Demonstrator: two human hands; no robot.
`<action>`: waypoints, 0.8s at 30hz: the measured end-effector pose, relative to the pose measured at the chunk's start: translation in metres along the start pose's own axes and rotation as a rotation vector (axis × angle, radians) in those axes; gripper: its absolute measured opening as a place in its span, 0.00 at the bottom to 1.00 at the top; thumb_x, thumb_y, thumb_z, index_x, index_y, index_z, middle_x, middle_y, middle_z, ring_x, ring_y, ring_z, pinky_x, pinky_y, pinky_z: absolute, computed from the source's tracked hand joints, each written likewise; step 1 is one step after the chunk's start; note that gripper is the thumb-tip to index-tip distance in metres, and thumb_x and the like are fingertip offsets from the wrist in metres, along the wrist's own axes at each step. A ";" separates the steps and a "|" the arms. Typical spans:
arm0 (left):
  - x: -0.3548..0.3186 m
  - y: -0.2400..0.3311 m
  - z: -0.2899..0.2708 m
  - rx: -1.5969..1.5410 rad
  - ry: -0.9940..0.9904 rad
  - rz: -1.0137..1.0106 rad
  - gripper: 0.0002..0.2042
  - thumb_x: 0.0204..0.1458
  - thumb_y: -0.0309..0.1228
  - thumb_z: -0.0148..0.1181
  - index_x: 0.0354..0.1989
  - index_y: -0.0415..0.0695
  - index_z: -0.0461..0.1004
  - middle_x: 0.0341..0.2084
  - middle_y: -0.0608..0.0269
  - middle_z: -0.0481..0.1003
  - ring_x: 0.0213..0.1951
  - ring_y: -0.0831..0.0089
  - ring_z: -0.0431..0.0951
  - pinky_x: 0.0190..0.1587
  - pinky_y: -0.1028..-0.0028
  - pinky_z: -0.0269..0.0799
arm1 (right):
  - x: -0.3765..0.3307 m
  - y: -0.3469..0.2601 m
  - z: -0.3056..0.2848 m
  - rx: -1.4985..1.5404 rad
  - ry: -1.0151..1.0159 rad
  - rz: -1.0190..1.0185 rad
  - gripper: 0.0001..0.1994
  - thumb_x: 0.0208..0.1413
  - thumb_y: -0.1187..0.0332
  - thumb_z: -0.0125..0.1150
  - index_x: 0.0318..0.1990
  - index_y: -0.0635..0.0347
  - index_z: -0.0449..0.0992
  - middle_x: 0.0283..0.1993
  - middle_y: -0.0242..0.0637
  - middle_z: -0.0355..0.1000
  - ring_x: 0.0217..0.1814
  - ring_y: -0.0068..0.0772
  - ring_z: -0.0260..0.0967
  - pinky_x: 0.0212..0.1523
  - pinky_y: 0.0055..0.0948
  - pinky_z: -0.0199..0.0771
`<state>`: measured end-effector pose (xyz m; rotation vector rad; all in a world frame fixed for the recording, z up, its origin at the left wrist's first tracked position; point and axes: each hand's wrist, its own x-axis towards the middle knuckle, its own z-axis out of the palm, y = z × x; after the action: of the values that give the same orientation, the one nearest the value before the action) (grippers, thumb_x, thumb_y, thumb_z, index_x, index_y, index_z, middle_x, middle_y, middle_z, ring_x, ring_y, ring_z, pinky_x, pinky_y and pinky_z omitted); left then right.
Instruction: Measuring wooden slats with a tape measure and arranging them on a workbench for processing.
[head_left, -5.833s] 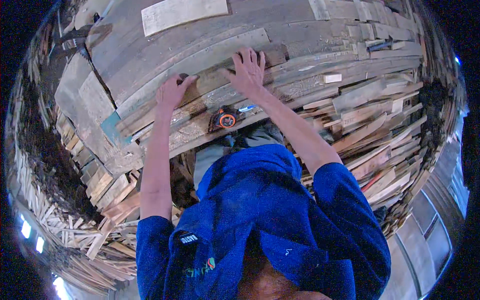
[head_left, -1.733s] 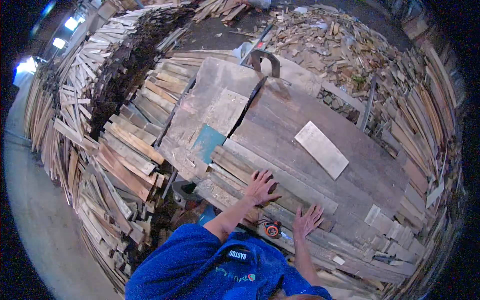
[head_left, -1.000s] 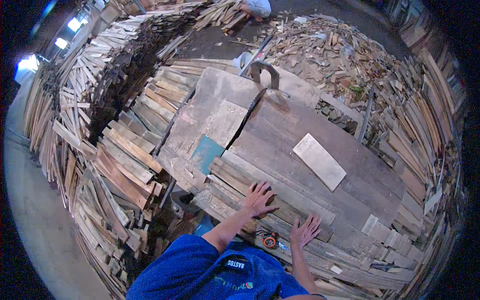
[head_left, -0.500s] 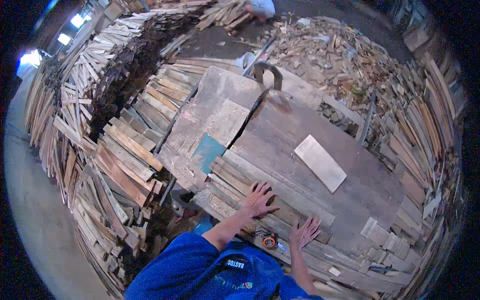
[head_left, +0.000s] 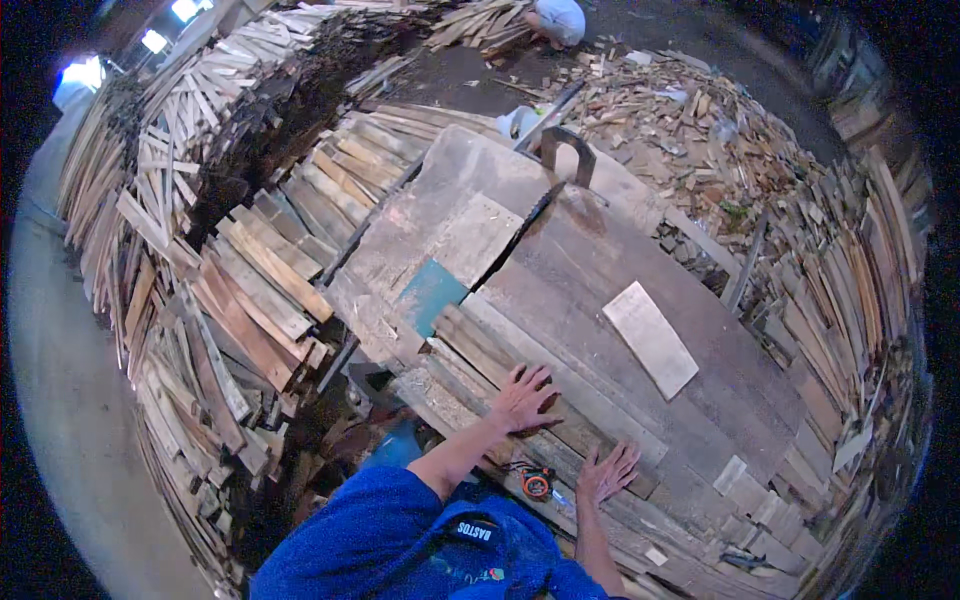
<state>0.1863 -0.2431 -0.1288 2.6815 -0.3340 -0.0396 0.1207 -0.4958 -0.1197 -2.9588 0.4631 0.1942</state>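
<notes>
My left hand (head_left: 525, 400) lies with fingers spread on a long worn plank (head_left: 575, 430) on the worktable (head_left: 560, 260). Farther right along that plank, my right hand (head_left: 608, 473) rests palm down, its fingers stretched out. Neither hand is wrapped round anything. Against the plank's far side lies a long greyish board (head_left: 570, 375). A tape measure with an orange ring (head_left: 536, 485) sits between my forearms, near the table's front edge. Beyond the hands, a short pale board (head_left: 650, 340) lies flat by itself.
A dark metal arch (head_left: 568, 150) stands at the far end of a slot in the table, with a teal panel (head_left: 435, 293) by the near end. Stacked planks (head_left: 270, 265) line the left; scrap wood (head_left: 700, 150) heaps behind. A person (head_left: 560, 20) crouches far off.
The view has shifted a little, so the table appears slightly farther right and more of the distant person shows. Both hands stay on the plank in about the same places.
</notes>
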 end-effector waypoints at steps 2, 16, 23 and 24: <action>-0.005 0.006 0.001 -0.006 -0.001 -0.009 0.34 0.50 0.67 0.59 0.58 0.57 0.73 0.65 0.51 0.65 0.70 0.54 0.59 0.72 0.47 0.46 | -0.005 0.005 0.000 -0.029 -0.027 0.009 0.36 0.64 0.42 0.56 0.72 0.56 0.63 0.79 0.41 0.52 0.84 0.45 0.39 0.78 0.60 0.38; 0.004 0.005 -0.011 -0.017 -0.076 -0.024 0.33 0.54 0.66 0.56 0.60 0.56 0.72 0.67 0.51 0.64 0.72 0.53 0.57 0.74 0.48 0.44 | 0.001 0.008 0.013 -0.043 0.010 0.016 0.36 0.63 0.44 0.57 0.73 0.54 0.61 0.78 0.42 0.53 0.84 0.45 0.40 0.78 0.59 0.38; 0.001 0.001 -0.003 0.016 -0.006 -0.008 0.34 0.50 0.66 0.60 0.58 0.56 0.73 0.65 0.53 0.65 0.70 0.54 0.59 0.72 0.48 0.47 | -0.001 0.006 0.011 -0.027 0.008 -0.004 0.37 0.63 0.42 0.56 0.73 0.55 0.62 0.79 0.40 0.52 0.84 0.46 0.39 0.78 0.59 0.37; 0.001 0.002 -0.002 0.016 0.000 -0.003 0.34 0.50 0.66 0.60 0.58 0.56 0.74 0.64 0.53 0.65 0.70 0.54 0.59 0.72 0.47 0.47 | -0.001 0.006 0.010 -0.024 0.008 0.001 0.37 0.63 0.42 0.56 0.73 0.56 0.62 0.79 0.40 0.52 0.84 0.46 0.38 0.78 0.59 0.37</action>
<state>0.1873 -0.2440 -0.1261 2.6979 -0.3318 -0.0384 0.1163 -0.4998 -0.1300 -2.9835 0.4663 0.1899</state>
